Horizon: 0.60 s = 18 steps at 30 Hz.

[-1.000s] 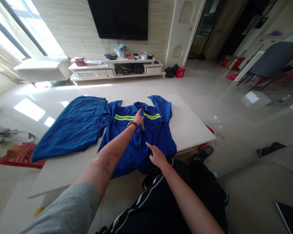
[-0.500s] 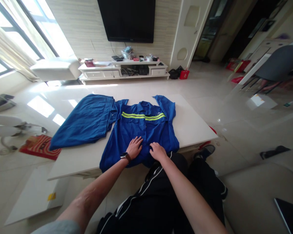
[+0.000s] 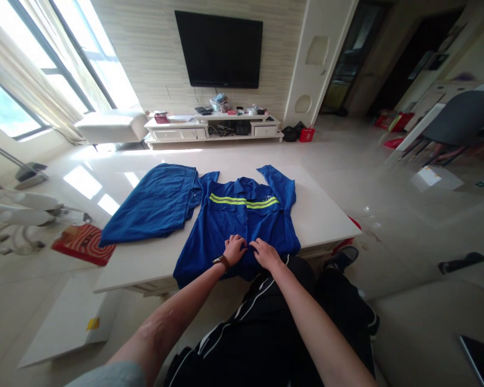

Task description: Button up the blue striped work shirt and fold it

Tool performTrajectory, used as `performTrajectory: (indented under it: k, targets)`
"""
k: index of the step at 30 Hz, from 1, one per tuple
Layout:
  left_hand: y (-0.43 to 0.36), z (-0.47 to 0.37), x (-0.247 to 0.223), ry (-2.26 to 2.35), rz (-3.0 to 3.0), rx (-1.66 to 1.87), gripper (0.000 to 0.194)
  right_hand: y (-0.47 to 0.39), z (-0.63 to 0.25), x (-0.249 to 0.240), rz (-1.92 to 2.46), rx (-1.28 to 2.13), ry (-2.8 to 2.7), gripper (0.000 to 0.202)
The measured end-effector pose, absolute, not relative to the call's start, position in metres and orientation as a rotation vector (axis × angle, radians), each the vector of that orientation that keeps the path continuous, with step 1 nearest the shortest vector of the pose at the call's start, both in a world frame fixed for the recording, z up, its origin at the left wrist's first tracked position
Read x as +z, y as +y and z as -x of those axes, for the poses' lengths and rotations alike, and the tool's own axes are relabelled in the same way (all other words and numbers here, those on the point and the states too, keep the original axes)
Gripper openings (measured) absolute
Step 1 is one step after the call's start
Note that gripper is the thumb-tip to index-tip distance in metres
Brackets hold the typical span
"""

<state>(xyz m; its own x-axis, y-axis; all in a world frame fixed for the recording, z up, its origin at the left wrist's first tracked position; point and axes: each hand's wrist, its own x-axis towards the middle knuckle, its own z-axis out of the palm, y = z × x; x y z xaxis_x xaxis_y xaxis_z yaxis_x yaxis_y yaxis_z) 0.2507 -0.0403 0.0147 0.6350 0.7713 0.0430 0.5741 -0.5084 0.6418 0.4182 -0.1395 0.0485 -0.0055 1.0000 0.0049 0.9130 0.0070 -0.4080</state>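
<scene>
- Across the middle of the room, a white table [image 3: 318, 215] is standing low, just in front of the person's legs.
- Behind it, a white TV stand [image 3: 173, 134] is running along the wall, carrying small clutter on top.
- A black television [image 3: 221, 48] is hanging on the wall above the stand.
- Left of the stand, a pale bench [image 3: 111, 127] is sitting near the window.
- A blue jacket [image 3: 229, 223] is lying front up on the table, collar pointing away from the person, sleeves reaching to the far side, lower part hanging over the near edge.
- A folded blue garment [image 3: 157, 201] is lying left of the jacket, close against its sleeve.
- A red patterned bag [image 3: 86, 242] is resting on the floor by the table's left end.
- The left hand [image 3: 234, 249] is working at the jacket's front opening, low down; fingers bending inward, can't tell if they are pinching cloth.
- The right hand [image 3: 266, 253] is facing it just across the opening, fingers curling toward the other hand; a pinch there is too small to tell.
- Yellow-green stripes [image 3: 228, 199] are crossing the jacket's chest.
- A watch [image 3: 221, 262] is circling the left wrist.
</scene>
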Motion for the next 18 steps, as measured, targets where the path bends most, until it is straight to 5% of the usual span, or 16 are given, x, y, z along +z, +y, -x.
performTrajectory:
  k: [4, 18]
  targets:
    - [-0.033, -0.260, 0.014, 0.969, -2.213, 0.479, 0.003, -0.137, -0.417, 0.051, 2.014, 0.384, -1.943, 0.023]
    - [-0.033, -0.260, 0.002, 0.863, -1.915, 0.661, 0.008, -0.120, -0.413, 0.043, 1.996, 0.408, -1.812, 0.016]
